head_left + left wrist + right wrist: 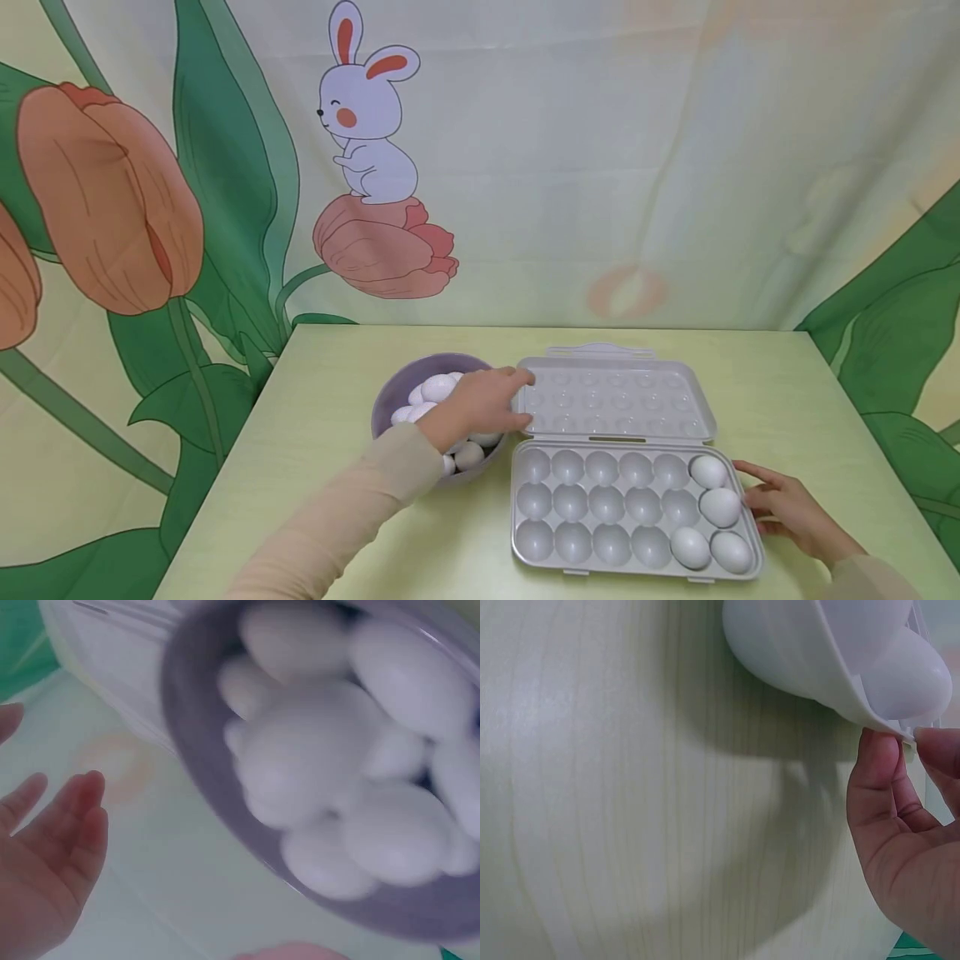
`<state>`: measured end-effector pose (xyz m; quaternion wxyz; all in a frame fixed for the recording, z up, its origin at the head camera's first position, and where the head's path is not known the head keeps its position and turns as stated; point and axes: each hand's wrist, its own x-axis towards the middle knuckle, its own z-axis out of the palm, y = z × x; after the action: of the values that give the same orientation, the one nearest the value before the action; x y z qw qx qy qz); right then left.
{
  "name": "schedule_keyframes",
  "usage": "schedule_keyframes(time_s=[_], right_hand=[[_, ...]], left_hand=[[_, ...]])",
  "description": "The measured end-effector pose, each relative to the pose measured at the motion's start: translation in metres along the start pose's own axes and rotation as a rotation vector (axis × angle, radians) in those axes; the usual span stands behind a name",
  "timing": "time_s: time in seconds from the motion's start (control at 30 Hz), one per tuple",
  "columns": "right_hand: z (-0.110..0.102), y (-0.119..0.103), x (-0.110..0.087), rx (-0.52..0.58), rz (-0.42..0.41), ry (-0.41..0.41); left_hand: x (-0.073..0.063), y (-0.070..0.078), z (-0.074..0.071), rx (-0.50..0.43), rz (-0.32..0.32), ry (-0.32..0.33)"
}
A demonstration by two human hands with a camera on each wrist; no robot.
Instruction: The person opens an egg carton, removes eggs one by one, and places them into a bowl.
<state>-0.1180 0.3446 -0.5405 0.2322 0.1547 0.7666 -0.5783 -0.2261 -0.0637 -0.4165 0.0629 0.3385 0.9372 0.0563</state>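
My left hand [483, 404] hovers over the right side of a purple-grey bowl [384, 400] filled with white eggs [438, 388]. Its fingers are loosely bent and hold nothing; in the left wrist view this hand [56, 855] appears beside the bowl. The grey plastic egg tray [626, 571] lies with its lid [615, 400] folded back. Several eggs [721, 507] sit in the cups at its right end, and the other cups are bare. At that end my right hand [798, 512] pinches the tray's rim between thumb and fingers, as the right wrist view shows.
Everything stands on a pale wood-grain table [300, 467]. Behind the table hangs a cloth backdrop [540, 208] printed with tulips and a rabbit. The bowl stands close to the left edge of the lid.
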Motion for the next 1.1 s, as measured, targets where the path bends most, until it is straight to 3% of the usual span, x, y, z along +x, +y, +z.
schedule_keyframes(time_s=[0.2,0.43,0.6,0.83,1.1], right_hand=[[0.000,-0.001,-0.001,0.006,-0.008,0.000],[0.001,-0.001,-0.001,-0.003,0.004,0.006],[0.001,-0.001,-0.001,-0.005,-0.005,0.007],[0.001,-0.003,-0.002,-0.008,-0.003,0.003],[0.000,-0.003,-0.002,-0.014,0.006,0.005]], left_hand=[[0.017,0.051,0.018,-0.086,0.177,-0.022],[0.032,0.111,0.061,-0.050,0.304,-0.114],[0.039,0.142,0.088,-0.030,0.319,-0.157],[0.047,0.167,0.113,-0.104,0.333,-0.216],[0.052,0.187,0.125,0.086,0.316,-0.183]])
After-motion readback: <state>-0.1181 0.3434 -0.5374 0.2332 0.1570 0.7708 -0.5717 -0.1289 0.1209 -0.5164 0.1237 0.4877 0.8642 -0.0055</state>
